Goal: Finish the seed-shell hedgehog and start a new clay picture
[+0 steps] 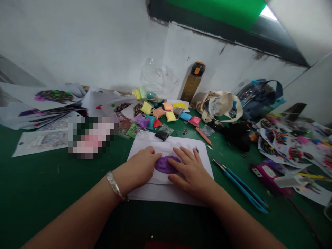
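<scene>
A flattened oval of purple modelling clay [164,166] lies on white paper [166,192] in front of me. My left hand [142,166] is closed at its left side, with one fingertip touching the clay's upper left edge. What its curled fingers hold, if anything, is hidden. From the right, my right hand [190,167] lies open with spread fingers. One of its fingertips rests on the clay, while the others reach over the paper. Just beyond the hands sits a clear packet of black clay [163,135] at the paper's far edge.
Small coloured clay packets [158,112] lie behind the paper. Blue-handled tweezers [243,188] and an orange tool [204,136] are to the right, near a magenta device [271,178]. A brown bottle [192,83] and a cloth bag [220,107] stand by the wall. Printed sheets [57,98] are stacked left.
</scene>
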The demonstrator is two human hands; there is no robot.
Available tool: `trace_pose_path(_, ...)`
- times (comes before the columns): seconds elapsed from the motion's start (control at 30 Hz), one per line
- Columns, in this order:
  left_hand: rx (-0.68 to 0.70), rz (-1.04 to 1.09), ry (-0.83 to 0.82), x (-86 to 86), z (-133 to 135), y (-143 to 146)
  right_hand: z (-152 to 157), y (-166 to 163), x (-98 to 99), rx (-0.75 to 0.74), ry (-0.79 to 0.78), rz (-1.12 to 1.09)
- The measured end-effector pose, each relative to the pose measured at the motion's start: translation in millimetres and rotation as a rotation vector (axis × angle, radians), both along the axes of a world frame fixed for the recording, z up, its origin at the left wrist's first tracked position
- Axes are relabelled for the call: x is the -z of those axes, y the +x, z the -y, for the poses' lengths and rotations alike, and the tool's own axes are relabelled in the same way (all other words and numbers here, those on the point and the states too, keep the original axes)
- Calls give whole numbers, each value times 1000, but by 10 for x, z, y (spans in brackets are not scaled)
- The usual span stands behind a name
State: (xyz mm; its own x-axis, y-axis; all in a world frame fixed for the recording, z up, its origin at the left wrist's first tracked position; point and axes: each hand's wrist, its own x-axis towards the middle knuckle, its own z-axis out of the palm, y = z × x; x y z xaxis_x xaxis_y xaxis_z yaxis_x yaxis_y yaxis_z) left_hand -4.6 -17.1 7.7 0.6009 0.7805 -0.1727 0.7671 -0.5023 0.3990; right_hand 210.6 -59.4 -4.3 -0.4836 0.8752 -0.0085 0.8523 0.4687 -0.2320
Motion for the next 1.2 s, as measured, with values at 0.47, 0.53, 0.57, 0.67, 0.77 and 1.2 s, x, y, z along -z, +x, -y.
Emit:
trace_pose_path(0.47,5,1,4,-6,6,-5,-14,-34,-21,-39,9,13)
trace_pose_path(0.53,1,2,2,-7,7,-6,-12,-53,-22,-42,17,21)
trace_pose_path(0.57,-1,3,1,-9,7,-5,-11,-60,-21,-37,29,22)
trace_pose_path(0.67,-1,5,-4,-13,4,-1,-10,-78,-18,-45,71,24)
trace_pose_path(0.77,0,13,-6,-6,-1,0,-15,-91,-17,-66,87,47)
trace_pose_path(1.2,8,9,-25,-37,7,12,-52,-117,-23,-8,53,51)
